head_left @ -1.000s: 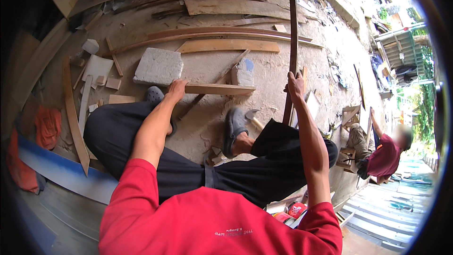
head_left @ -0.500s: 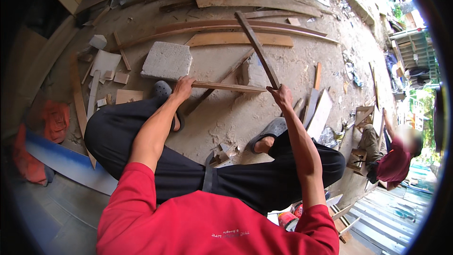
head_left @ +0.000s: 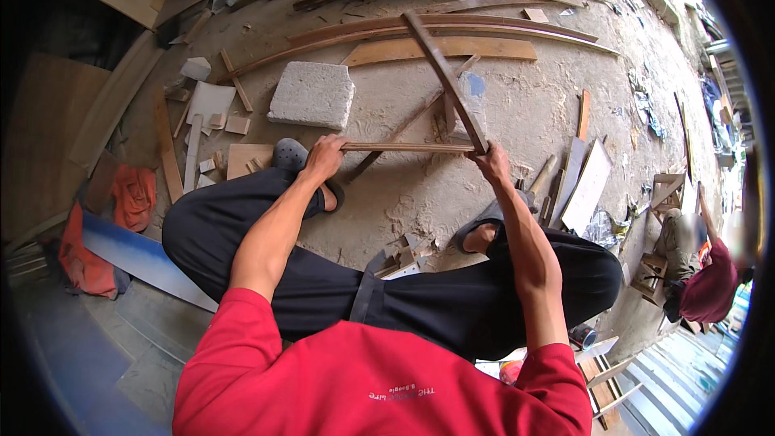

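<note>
My left hand (head_left: pixel 325 157) is closed around the left end of a thin wooden strip (head_left: pixel 408 147), held level above the ground between my knees. My right hand (head_left: pixel 491 163) grips the strip's other end, where it meets a longer dark wooden strip (head_left: pixel 444 77) at a corner. That longer strip slants up and away to the left. How the two are joined cannot be made out. Behind them another dark strip (head_left: pixel 404 125) runs diagonally; whether it is attached is unclear. A white block (head_left: pixel 312 95) lies beyond my left hand, and a second block (head_left: pixel 470 97) stands partly behind the dark strip.
Long boards (head_left: pixel 452 50) lie across the far ground. Wood offcuts (head_left: pixel 211 101) are scattered at left, near an orange cloth (head_left: pixel 133 196) and a blue-white board (head_left: pixel 141 254). More boards (head_left: pixel 588 186) lie by my right foot. Another person (head_left: pixel 709 287) sits at far right.
The view has swung so that the surroundings sit farther right. Both hands keep their grip on the strips, which hold nearly the same angle.
</note>
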Demonstrator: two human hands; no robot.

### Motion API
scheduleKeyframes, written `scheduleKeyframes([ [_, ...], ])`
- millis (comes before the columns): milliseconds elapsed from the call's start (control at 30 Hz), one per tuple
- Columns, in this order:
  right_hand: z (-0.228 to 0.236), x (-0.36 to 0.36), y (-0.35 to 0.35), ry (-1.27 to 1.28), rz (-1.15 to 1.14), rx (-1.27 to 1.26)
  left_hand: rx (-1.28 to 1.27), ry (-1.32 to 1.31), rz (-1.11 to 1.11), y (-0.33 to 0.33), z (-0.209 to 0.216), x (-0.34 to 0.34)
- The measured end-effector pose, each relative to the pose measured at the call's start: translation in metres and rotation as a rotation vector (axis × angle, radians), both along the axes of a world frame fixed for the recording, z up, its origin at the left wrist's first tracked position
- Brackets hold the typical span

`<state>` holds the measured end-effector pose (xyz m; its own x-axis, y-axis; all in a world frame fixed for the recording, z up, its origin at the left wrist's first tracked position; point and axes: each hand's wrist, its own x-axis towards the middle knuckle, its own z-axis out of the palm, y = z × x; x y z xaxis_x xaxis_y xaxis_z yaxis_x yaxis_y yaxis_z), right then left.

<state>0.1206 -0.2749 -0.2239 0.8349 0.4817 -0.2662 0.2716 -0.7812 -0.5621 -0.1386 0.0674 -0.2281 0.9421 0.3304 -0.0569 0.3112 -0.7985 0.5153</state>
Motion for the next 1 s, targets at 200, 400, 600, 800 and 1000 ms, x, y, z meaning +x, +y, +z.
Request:
scheduleKeyframes([
  [200, -0.013, 0.003, 0.001, 0.015, 0.078, 0.134, -0.120, -0.079, 0.098, 0.007, -0.009, 0.002],
  [400, -0.013, 0.000, 0.013, -0.047, 0.020, 0.085, -0.113, 0.062, 0.747, -0.014, -0.067, -0.004],
  [600, -0.008, -0.004, 0.019, -0.024, -0.008, 0.108, -0.182, 0.539, 0.503, -0.063, -0.109, -0.001],
  [800, -0.002, 0.000, 0.015, 0.027, -0.005, 0.118, 0.179, 0.614, 0.103, -0.131, -0.109, 0.028],
  [1000, 0.018, 0.039, -0.007, 0.104, -0.134, 0.240, -1.047, 1.107, -0.472, -0.138, 0.031, 0.143],
])
